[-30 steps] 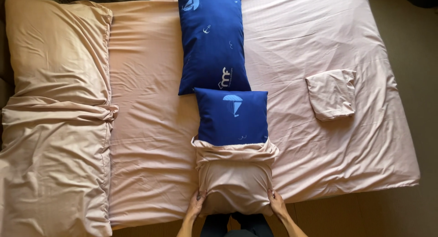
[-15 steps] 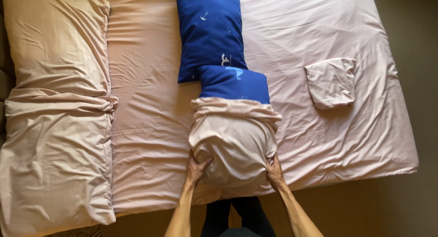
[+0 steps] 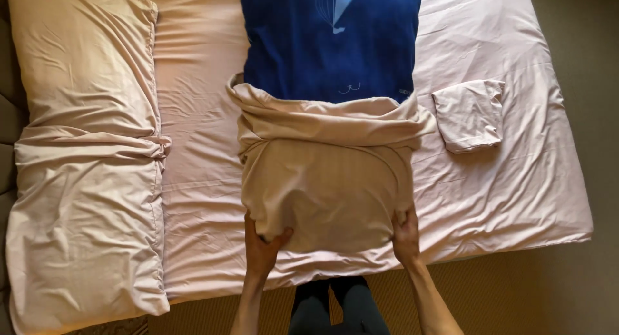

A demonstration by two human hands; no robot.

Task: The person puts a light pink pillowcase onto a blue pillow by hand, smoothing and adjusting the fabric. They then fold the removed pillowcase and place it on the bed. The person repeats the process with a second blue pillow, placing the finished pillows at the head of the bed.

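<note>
A blue pillow (image 3: 330,41) with small white drawings is raised toward me, its lower half inside a beige pillowcase (image 3: 325,174) whose opening is bunched in folds across the pillow's middle. My left hand (image 3: 261,245) grips the case's lower left corner from below. My right hand (image 3: 406,235) grips the lower right corner. The pillow fills the top middle of the head view and hides whatever lies behind it on the bed.
A bed with a pale pink sheet (image 3: 516,187) spreads under the pillow. Two beige-cased pillows (image 3: 84,161) lie end to end along the left side. A small folded pink cloth (image 3: 469,114) rests at the right. Brown floor (image 3: 567,283) borders the bed's near edge and right.
The half-cased pillow has been lifted up toward me and now looks much larger, covering the second blue pillow behind it. Both hands rose with the case's lower corners.
</note>
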